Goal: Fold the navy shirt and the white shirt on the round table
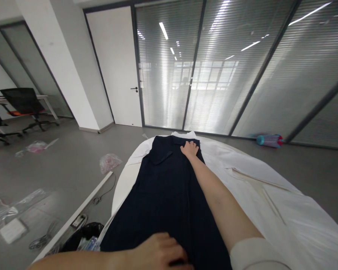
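A long dark navy garment (163,195) lies lengthwise over a table spread with white cloth (228,157); its exact kind does not show. At its far end, my right hand (190,149) rests palm down on the fabric, fingers apart. A loose flap (161,157) of the same dark fabric stands out to the left of that hand. My left hand (163,251) is over the near part of the garment at the bottom edge of the view. Its fingers are bent, blurred and partly cut off, so whether they grip the fabric cannot be made out.
Beside the table's left side are a bin with a black bag (83,238) and a white strip with cables (79,213). Clear plastic bags (109,163) lie on the floor. A colourful cylindrical object (270,140) lies by the glass wall. Office chairs (22,101) stand far left.
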The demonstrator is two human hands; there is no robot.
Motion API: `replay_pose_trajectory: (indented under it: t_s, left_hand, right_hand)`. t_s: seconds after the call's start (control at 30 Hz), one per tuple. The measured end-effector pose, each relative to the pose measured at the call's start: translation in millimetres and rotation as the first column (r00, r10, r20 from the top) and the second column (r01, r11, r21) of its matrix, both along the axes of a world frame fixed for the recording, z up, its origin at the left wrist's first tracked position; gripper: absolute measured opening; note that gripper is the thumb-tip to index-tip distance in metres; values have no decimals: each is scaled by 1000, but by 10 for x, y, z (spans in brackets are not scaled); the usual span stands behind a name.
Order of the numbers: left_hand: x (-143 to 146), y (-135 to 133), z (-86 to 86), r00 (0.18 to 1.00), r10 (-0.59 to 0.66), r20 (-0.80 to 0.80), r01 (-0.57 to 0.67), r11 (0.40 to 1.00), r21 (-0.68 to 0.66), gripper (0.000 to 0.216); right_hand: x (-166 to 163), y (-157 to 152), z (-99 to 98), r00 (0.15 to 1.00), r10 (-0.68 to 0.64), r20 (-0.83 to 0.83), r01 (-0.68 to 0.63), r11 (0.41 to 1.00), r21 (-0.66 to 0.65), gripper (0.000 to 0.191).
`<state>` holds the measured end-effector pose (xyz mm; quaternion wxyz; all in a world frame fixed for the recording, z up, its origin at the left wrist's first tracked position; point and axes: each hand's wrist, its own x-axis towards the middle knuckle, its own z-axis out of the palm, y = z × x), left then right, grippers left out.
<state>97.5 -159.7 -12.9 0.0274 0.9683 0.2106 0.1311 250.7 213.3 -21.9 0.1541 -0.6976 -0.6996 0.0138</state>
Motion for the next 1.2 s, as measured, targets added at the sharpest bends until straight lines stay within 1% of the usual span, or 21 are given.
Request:
replay_pose_trajectory:
  t_s: [0.03, 0.07, 0.1, 0.13, 0.17, 0.2, 0.23, 0.27, 0.3, 0.4, 0.53, 0.6, 0.67, 0.73, 0.8, 0.87, 0.93, 0.97, 1.03, 1.13, 1.2]
  left_hand:
    - [-176, -2, 109, 984, 176, 7, -176, 984, -15, 30]
    - [-366, 3, 198, 930, 368, 4, -368, 930, -14, 31]
    - [-560, 10, 263, 837, 546, -24, -546, 837, 0, 29]
    - [-750, 14, 303, 717, 693, -71, -695, 719, 0, 28]
    - [-924, 9, 319, 586, 800, -130, -808, 589, -12, 27]
    - [-1076, -9, 317, 476, 857, -198, -877, 478, -44, 28]
    - [-1200, -41, 302, 406, 876, -259, -914, 395, -95, 30]
    - [-1294, -88, 280, 377, 877, -297, -925, 344, -158, 33]
    - [-1359, -146, 253, 383, 871, -308, -919, 324, -226, 37]
    - [-1435, -336, 157, 439, 874, -209, -860, 340, -381, 45]
    - [-1473, -475, -6, 453, 889, -69, -801, 372, -469, 40]
    - [-1506, -485, -86, 449, 893, -29, -793, 384, -473, 32]
    - [-1533, -473, -140, 430, 902, -31, -813, 373, -447, 28]
    - [-1546, -454, -154, 404, 913, -52, -849, 353, -394, 29]
    - [-1539, -438, -125, 398, 916, -56, -869, 357, -344, 27]
    - [-1509, -433, -53, 442, 896, -43, -850, 404, -337, 16]
    - [-1447, -445, 57, 513, 858, -29, -798, 465, -384, 2]
    - [-1402, -458, 124, 555, 832, -17, -761, 499, -413, 5]
    - [-1278, -488, 269, 646, 762, 52, -668, 597, -445, 14]
    - [-1020, -509, 451, 781, 601, 170, -500, 764, -408, 26]
    - [-831, -487, 479, 849, 491, 197, -398, 838, -374, 36]
  right_hand:
    - [-94, -28, 46, 1000, 0, -11, 0, 1000, 14, 48]
    - [-211, -60, 90, 1000, 22, -22, -21, 999, 29, 48]
    - [-349, -95, 128, 997, 67, -31, -66, 997, 38, 48]
    - [-504, -132, 158, 990, 134, -39, -133, 991, 36, 47]
    - [-670, -170, 178, 976, 212, -44, -211, 977, 21, 46]
    - [-839, -210, 188, 956, 290, -48, -290, 957, -4, 45]
    - [-1005, -249, 189, 931, 362, -54, -364, 931, -34, 45]
    - [-1160, -286, 182, 905, 422, -62, -425, 902, -67, 45]
    - [-1298, -318, 168, 883, 464, -71, -469, 878, -100, 46]
    - [-1578, -370, 117, 870, 484, -93, -493, 854, -169, 48]
    - [-1651, -323, 83, 903, 404, -146, -426, 886, -183, 52]
    - [-1617, -281, 85, 912, 364, -187, -396, 902, -173, 49]
    - [-1569, -248, 90, 916, 329, -231, -369, 916, -158, 43]
    - [-1519, -223, 95, 914, 290, -283, -338, 931, -138, 37]
    - [-1462, -193, 98, 906, 248, -343, -303, 946, -117, 32]
    - [-1382, -142, 102, 890, 205, -406, -266, 959, -97, 28]
    - [-1260, -68, 107, 870, 161, -466, -225, 971, -85, 26]
    - [-1180, -26, 108, 859, 137, -493, -203, 976, -83, 26]
    - [-986, 57, 100, 839, 83, -539, -154, 984, -88, 26]
    - [-662, 146, 52, 809, 6, -587, -87, 990, -110, 22]
    - [-477, 177, -3, 783, -27, -621, -66, 990, -125, 22]
